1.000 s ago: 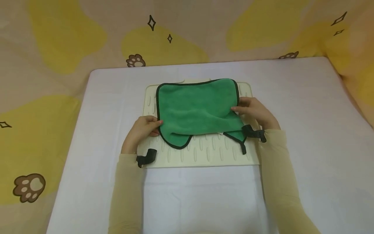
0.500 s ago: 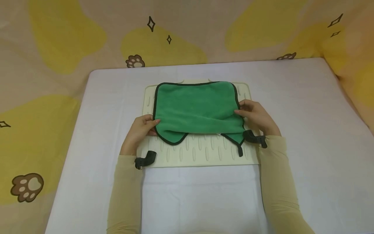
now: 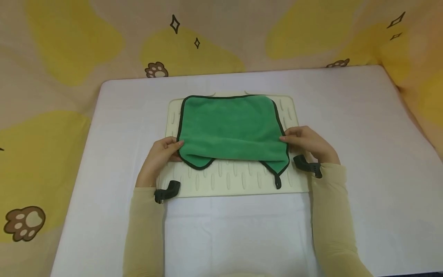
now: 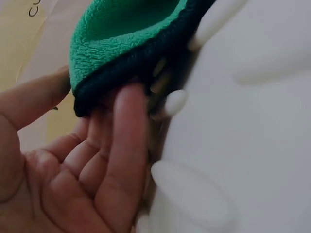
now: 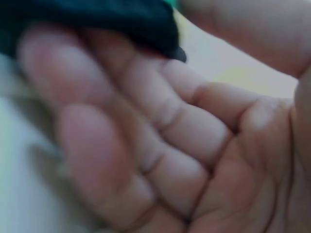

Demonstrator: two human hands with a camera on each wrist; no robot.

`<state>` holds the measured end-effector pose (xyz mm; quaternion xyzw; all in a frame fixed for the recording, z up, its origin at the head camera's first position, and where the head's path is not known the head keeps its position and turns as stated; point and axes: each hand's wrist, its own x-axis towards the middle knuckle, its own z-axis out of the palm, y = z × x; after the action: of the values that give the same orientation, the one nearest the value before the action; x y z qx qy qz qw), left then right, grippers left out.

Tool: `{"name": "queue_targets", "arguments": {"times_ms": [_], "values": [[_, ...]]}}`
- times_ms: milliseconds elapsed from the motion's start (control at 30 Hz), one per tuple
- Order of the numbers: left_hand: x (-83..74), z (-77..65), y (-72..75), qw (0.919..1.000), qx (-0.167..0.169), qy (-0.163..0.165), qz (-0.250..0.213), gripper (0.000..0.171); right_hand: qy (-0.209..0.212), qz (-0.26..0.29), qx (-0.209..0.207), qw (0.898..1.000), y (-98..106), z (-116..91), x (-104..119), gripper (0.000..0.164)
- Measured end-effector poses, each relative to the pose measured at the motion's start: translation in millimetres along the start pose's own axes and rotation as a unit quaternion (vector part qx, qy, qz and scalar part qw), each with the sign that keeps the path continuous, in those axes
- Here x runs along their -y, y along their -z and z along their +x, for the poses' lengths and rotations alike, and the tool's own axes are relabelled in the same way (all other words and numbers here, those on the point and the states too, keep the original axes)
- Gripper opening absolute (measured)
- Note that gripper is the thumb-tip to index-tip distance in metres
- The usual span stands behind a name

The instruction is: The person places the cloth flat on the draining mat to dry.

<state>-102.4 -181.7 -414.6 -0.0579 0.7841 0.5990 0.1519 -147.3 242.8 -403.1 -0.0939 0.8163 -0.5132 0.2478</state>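
A green towel (image 3: 228,123) with dark edging lies over a cream ribbed mat (image 3: 238,181). Its near part sags into a fold, and two corners stick out below, the right one carrying a small dark loop (image 3: 278,181). At the towel's left edge my left hand (image 3: 160,157) pinches the border, thumb on top and fingers beneath. My right hand (image 3: 308,142) pinches the opposite edge in the same manner. In the left wrist view, the towel's dark border (image 4: 116,73) sits between thumb and fingers. The right wrist view is blurred, with the dark border (image 5: 97,17) over the fingertips.
The mat lies on a table with a white cover (image 3: 235,231). Behind and to the left hangs a yellow and beige curtain (image 3: 104,38) printed with paws. Each wrist wears a black mount, one left (image 3: 169,190) and one right (image 3: 306,164).
My hands have moved apart, the left slightly leftward and the right a little down and rightward. Between them the towel is pulled straighter, and its loop corner has shifted left.
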Motion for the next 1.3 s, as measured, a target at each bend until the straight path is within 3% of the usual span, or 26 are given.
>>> {"name": "queue_targets", "arguments": {"times_ms": [167,333,567,933,1133,1300], "values": [[2.2,-11.1,3.4,0.9979,0.053,0.005,0.037,0.034,0.02,-0.013,-0.049,0.999,-8.7,-12.3,-4.8,0.028],[5.1,-13.1,6.9,0.9961,0.074,-0.003,0.047,0.038,0.013,0.02,-0.07,0.997,-24.0,-23.0,-8.9,0.027],[8.7,-12.0,5.8,0.9968,0.068,-0.02,0.036,0.03,0.023,0.039,-0.07,0.997,-32.1,-23.2,-15.6,0.031],[11.3,-14.4,7.3,0.9964,0.064,-0.039,-0.039,0.029,0.047,0.034,-0.061,0.996,-30.7,-21.4,-14.8,0.032],[12.0,-12.6,6.9,0.9949,0.072,-0.04,-0.059,0.03,0.031,0.031,-0.076,0.996,-30.3,-22.7,-12.3,0.028],[11.6,-12.0,7.6,0.9938,0.08,-0.036,-0.068,0.032,0.038,0.068,-0.071,0.994,-31.7,-22.5,-13.2,0.024]]}}
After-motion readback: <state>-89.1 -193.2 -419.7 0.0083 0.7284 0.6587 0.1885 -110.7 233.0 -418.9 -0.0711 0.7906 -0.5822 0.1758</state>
